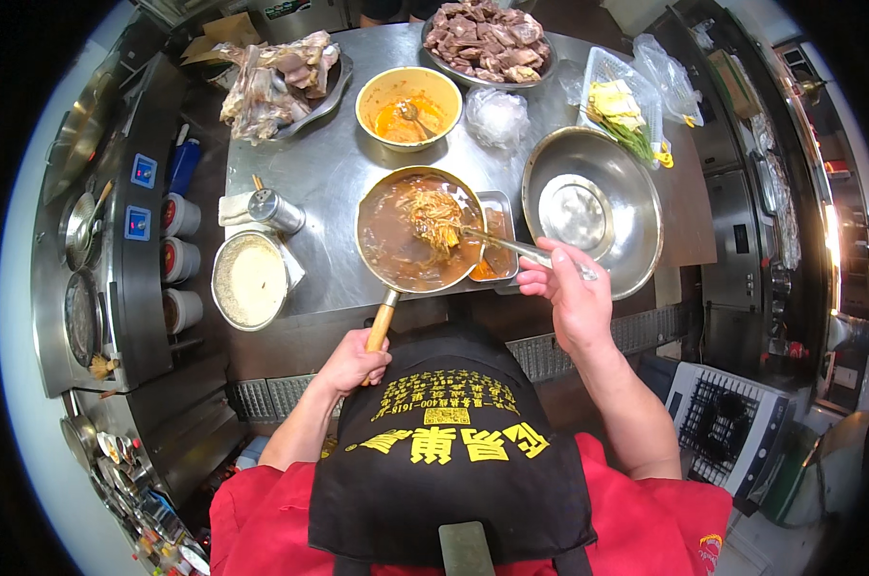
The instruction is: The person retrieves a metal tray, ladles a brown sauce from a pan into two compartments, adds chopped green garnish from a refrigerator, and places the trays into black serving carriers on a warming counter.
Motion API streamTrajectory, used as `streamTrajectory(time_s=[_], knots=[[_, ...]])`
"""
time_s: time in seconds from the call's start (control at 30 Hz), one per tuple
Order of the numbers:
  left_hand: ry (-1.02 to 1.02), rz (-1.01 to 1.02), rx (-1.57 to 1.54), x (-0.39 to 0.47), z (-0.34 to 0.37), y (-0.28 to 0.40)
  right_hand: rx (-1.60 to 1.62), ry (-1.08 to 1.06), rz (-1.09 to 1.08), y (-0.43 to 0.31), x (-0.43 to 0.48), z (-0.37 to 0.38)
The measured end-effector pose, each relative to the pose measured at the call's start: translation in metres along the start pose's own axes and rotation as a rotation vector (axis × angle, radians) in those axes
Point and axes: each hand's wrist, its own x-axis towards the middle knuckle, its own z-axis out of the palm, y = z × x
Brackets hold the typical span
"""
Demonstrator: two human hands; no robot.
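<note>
My left hand [354, 363] grips the wooden handle [381, 325] of a pan [362, 255] at the table's front edge. Brown liquid [391, 223] fills much of the pan. A heap of shredded, reddish-yellow food [436, 214] sits in the middle of it. In my right hand [575, 291] is a metal spoon [515, 247], whose far end meets the heap. Food hides the spoon's bowl. Partly behind the pan's right rim is a small metal tray [505, 216] with an orange-red substance in it. A wide steel basin [647, 237] stands just beyond my right hand.
At the back are a yellow bowl [368, 93] of orange sauce, meaty bones [276, 86] on a platter, and a basin of meat chunks [486, 39]. A shaker [272, 209] and a bowl of pale granular food [251, 281] stand left. A basket [607, 68] holds greens at right.
</note>
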Motion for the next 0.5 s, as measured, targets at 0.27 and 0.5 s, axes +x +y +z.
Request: streamTrajectory(time_s=[0.27, 0.5], knots=[[0.133, 0.034, -0.06, -0.036, -0.029, -0.013, -0.016, -0.01, -0.027, -0.009, -0.009, 0.0], [0.207, 0.048, -0.091, -0.055, -0.058, -0.031, 0.011, 0.079, 0.009, 0.05, 0.005, -0.006]])
